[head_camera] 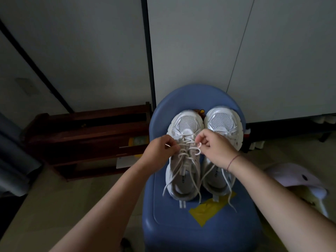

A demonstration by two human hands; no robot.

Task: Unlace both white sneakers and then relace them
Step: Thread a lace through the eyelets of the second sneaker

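Sneakers parked mid-frame on the blue stool, lace pinched by left hand and right hand fingers, so it's best eased through evenly, one eyelet at a time.

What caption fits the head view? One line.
Left hand and right hand pinch the lace of one sneaker beside the other, on a stool.

One cam only, on my head, wide-angle. Looks fwd & down, close over the blue stool, which sits centre-low in frame; wall fills the top half.
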